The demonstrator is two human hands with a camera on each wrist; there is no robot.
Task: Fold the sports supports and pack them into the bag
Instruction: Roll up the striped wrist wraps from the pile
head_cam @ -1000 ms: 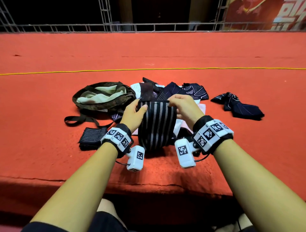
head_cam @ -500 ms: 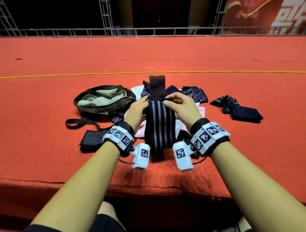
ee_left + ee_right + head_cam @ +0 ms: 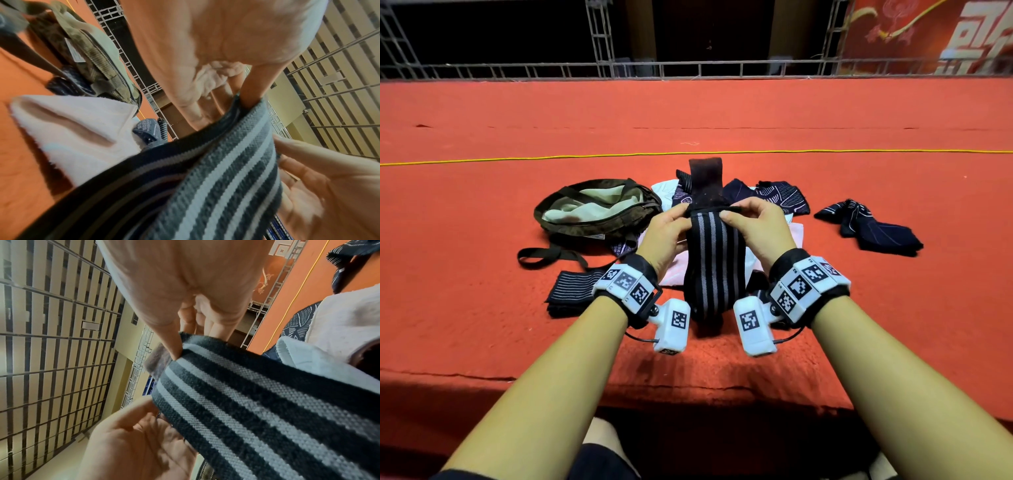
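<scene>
Both grips pinch the top edge of the striped support (image 3: 711,263), held upright above the red carpet (image 3: 482,308). Left of the grips lies the open bag (image 3: 599,214), its mouth facing up and unobstructed from above. A folded support (image 3: 571,293) lies below the left grip. Beyond the grips, a pile of supports (image 3: 774,197) occupies the carpet. Right of the right grip, bare carpet extends to a dark support (image 3: 873,229).

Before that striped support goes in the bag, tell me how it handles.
Probably floppy: the striped support droops from where the left hand and right hand pinch its top edge. Likely light. Its ribbed weave probably resists slipping.
</scene>
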